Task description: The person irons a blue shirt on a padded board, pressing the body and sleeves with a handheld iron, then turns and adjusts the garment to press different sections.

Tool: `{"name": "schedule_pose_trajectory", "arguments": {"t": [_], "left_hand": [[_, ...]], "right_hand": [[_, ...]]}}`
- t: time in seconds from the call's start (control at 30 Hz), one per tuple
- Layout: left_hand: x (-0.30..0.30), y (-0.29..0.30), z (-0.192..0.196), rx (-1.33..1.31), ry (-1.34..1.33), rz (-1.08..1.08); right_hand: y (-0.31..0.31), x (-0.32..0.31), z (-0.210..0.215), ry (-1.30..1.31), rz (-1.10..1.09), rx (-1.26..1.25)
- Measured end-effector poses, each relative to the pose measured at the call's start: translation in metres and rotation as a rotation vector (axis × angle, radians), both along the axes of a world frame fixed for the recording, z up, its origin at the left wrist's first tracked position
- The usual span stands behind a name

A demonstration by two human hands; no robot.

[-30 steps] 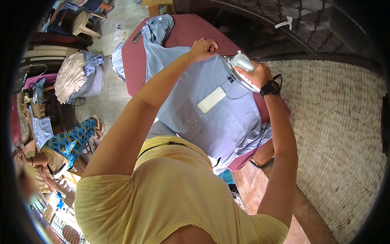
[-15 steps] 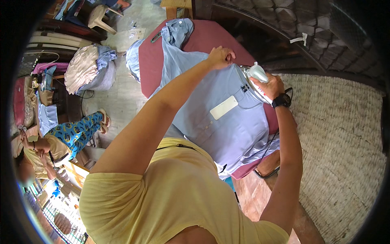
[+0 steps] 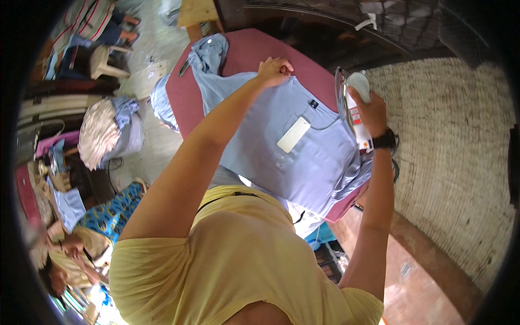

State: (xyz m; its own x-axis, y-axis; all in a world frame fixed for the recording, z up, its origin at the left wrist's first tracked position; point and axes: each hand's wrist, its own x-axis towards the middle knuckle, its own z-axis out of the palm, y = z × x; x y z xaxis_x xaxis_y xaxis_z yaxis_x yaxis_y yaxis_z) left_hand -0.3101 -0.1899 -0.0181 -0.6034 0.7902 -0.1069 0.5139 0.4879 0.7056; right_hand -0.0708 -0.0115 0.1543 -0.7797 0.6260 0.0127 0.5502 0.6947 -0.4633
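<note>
A light blue shirt [image 3: 260,149] lies spread over a maroon-covered ironing board [image 3: 309,62]. A white tag [image 3: 294,135] rests on its front below the neckline. At the shirt's far shoulder edge is my left hand [image 3: 275,72], its fingers curled closed on the cloth. My right hand [image 3: 374,112] grips the handle of a clothes iron [image 3: 355,119] at the board's right edge. The iron is tipped on its side, with its metal sole toward the shirt. Whether it touches the board, I cannot tell.
To the left stands a heap of beige and blue clothes [image 3: 100,132], with a plastic stool [image 3: 108,62] beyond. A co-worker in patterned blue trousers [image 3: 116,211] is at lower left. Another person's legs [image 3: 127,30] show at far left. A dark metal grille [image 3: 319,27] borders the far side.
The iron has turned more onto its side and sits apart from the neckline, off to the right. My left hand stays at the shirt's shoulder. The whole view has shifted.
</note>
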Motion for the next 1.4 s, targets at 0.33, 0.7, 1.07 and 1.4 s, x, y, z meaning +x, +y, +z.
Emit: {"name": "schedule_pose_trajectory", "arguments": {"t": [0.33,0.7,1.07,1.4], "left_hand": [[-0.03,0.035,0.011,0.188,0.231,-0.926],[-0.05,0.07,0.031,0.009,0.253,-1.33],[-0.055,0.084,0.026,0.0,0.166,-1.289],[-0.064,0.072,0.012,0.306,-0.099,-0.954]], "right_hand": [[-0.186,0.011,-0.014,0.177,-0.587,-0.79],[-0.285,-0.082,-0.111,0.372,-0.852,-0.239],[-0.276,-0.102,-0.122,0.486,-0.819,-0.026],[-0.25,-0.111,-0.069,0.464,-0.839,-0.429]]}}
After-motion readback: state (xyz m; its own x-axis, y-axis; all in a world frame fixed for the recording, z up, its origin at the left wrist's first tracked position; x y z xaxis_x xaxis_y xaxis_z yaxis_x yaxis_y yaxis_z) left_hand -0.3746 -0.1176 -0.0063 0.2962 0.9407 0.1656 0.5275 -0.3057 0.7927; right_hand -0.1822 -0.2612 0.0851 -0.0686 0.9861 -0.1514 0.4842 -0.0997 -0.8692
